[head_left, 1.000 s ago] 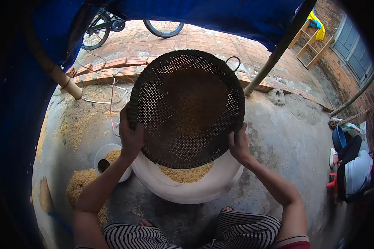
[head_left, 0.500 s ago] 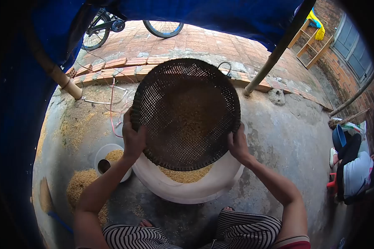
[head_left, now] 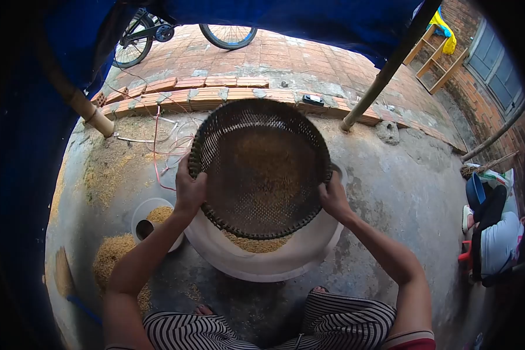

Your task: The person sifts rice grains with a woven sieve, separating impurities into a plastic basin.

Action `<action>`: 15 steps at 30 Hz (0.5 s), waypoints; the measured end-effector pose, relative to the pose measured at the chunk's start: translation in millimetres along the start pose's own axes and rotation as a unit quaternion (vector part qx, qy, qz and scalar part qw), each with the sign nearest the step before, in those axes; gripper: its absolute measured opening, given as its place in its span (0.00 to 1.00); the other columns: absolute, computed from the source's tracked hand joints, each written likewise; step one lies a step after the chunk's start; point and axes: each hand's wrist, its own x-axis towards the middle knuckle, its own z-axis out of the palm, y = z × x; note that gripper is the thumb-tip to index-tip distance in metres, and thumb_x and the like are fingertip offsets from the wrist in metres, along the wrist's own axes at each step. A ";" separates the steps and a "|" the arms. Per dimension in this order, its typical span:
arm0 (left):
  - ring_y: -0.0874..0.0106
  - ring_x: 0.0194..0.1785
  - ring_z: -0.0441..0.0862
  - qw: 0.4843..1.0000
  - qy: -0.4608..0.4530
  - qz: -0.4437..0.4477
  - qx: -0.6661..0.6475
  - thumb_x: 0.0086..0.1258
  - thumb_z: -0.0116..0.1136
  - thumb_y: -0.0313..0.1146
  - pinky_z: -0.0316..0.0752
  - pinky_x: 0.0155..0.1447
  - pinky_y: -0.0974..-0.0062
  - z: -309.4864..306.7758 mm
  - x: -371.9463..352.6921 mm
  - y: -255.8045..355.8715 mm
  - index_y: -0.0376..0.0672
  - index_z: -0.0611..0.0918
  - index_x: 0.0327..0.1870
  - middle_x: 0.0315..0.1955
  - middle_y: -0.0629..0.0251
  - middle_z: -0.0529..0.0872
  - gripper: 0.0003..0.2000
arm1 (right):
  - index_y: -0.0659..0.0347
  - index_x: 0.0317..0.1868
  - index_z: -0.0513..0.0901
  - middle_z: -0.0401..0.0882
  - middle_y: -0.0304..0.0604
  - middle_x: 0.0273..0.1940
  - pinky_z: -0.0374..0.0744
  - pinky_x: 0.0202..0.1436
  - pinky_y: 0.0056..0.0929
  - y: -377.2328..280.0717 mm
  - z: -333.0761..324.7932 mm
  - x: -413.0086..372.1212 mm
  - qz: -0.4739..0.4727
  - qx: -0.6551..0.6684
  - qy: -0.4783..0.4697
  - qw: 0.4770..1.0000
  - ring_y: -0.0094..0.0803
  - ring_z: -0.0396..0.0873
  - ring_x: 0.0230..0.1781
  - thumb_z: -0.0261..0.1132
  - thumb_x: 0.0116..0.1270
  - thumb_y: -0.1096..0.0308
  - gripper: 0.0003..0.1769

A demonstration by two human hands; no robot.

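Between my hands is a round, dark woven sieve [head_left: 221, 192], with brownish grain [head_left: 268, 166] lying on its mesh. My left hand [head_left: 189, 189] grips its left rim, thumb on the inner side. On the opposite rim, my right hand [head_left: 334, 197] is closed in the same way. Below the sieve stands a wide pale tub [head_left: 262, 269], and golden grain [head_left: 256, 242] shows in it past the sieve's near edge. The sieve covers most of the tub's opening.
Left of the tub stands a white bucket [head_left: 146, 205] with grain and a metal scoop [head_left: 144, 228]. A grain heap [head_left: 114, 256] lies on the concrete. Poles [head_left: 372, 96] and a low brick edging [head_left: 192, 99] stand ahead. At far right, a person [head_left: 499, 239] sits.
The sieve's far rim has come down and toward me, so it looks more foreshortened. Grain on the mesh has shifted. Both hands keep their hold.
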 end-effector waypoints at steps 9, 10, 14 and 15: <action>0.73 0.34 0.75 0.995 -0.016 -0.028 0.096 0.51 0.47 0.22 0.72 0.41 0.75 0.1 2.9 -16.5 0.29 0.71 0.48 0.33 0.59 0.78 0.20 | 0.73 0.45 0.58 0.74 0.70 0.34 0.70 0.45 0.49 7.8 8.8 12.0 0.018 -0.026 -0.005 0.999 0.62 0.73 0.41 0.52 0.60 0.68 0.19; 0.75 0.31 0.75 0.992 -0.039 -0.081 0.089 0.51 0.47 0.22 0.72 0.37 0.76 -0.2 -1.1 -24.1 0.29 0.72 0.47 0.31 0.61 0.78 0.19 | 0.74 0.45 0.58 0.74 0.70 0.34 0.70 0.44 0.49 16.3 13.1 8.7 0.022 -0.029 -0.029 0.999 0.62 0.74 0.41 0.52 0.60 0.68 0.19; 0.78 0.26 0.72 0.994 -0.046 -0.093 0.018 0.51 0.47 0.22 0.70 0.31 0.78 2.6 -6.2 -27.7 0.29 0.72 0.46 0.26 0.66 0.76 0.18 | 0.74 0.43 0.58 0.74 0.70 0.32 0.71 0.41 0.50 38.9 26.0 4.5 -0.011 -0.014 -0.041 0.999 0.62 0.74 0.38 0.52 0.60 0.69 0.18; 0.78 0.26 0.71 0.997 -0.037 -0.065 0.018 0.51 0.47 0.22 0.69 0.31 0.78 1.3 -5.9 -23.2 0.29 0.72 0.46 0.26 0.67 0.76 0.18 | 0.74 0.43 0.58 0.74 0.70 0.32 0.71 0.41 0.50 27.4 19.5 1.9 -0.009 -0.014 -0.040 0.999 0.62 0.74 0.38 0.52 0.60 0.69 0.18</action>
